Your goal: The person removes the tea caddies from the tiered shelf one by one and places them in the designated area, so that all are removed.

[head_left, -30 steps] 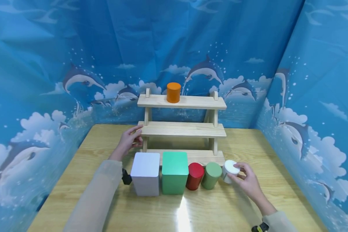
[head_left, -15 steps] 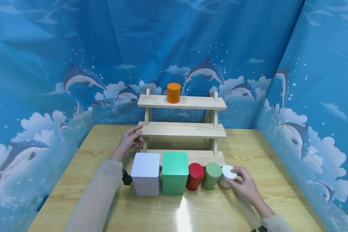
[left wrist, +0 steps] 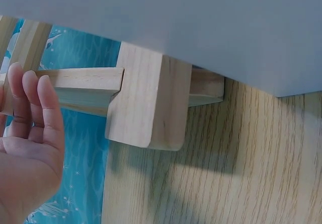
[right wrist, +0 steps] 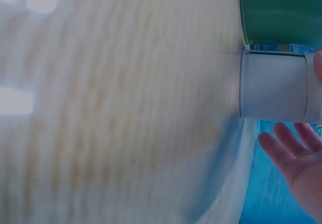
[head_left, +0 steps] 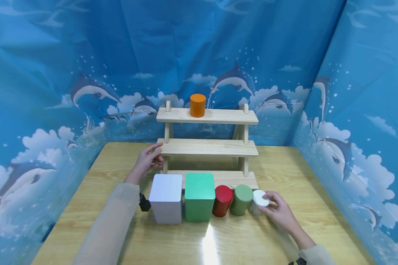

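Note:
My right hand (head_left: 280, 211) pinches the lid of a white canister (head_left: 260, 198) between thumb and fingers. The canister stands upright on the table, right beside a light green canister (head_left: 242, 200); a red canister (head_left: 223, 200) is left of that one. In the right wrist view, the remaining fingers (right wrist: 284, 146) extend below the white canister (right wrist: 274, 85). My left hand (head_left: 146, 162) holds the left end of the middle board of a three-tier wooden shelf (head_left: 209, 147) with thumb and index finger. Its other fingers (left wrist: 50, 108) are bent loosely in the left wrist view.
An orange canister (head_left: 197, 105) stands on the top board. A lavender box (head_left: 166, 198) and a green box (head_left: 199, 197) stand in front of the shelf, left of the canisters, hiding part of its bottom board. Blue dolphin curtains (head_left: 199, 44) enclose the wooden table (head_left: 245, 243).
My right hand has moved the white canister a little left and toward the body, up against the light green canister. The left hand stays at the shelf.

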Demonstrator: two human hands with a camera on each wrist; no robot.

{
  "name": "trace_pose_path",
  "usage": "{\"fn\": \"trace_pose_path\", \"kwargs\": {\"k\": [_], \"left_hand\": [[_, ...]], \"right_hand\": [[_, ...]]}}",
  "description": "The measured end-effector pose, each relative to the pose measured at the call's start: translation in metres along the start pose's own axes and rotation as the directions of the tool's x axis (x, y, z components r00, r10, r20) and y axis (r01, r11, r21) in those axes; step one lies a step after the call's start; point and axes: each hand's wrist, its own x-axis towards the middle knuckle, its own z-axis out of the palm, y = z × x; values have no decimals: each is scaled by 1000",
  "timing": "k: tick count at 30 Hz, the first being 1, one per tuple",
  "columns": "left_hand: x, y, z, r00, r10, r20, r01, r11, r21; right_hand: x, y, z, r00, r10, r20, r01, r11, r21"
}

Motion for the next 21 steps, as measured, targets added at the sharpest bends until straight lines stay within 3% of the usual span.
{"fn": "trace_pose_path", "kwargs": {"k": [15, 21], "left_hand": [[-1, 0, 0, 1000, 4, -2, -4, 1000, 3], [-1, 1, 0, 1000, -5, -10, 5, 1000, -4]], "right_hand": [[13, -15, -9, 991, -117, -71, 118, 993, 3], [26, -38, -14, 989, -132, -72, 129, 991, -47]]}}
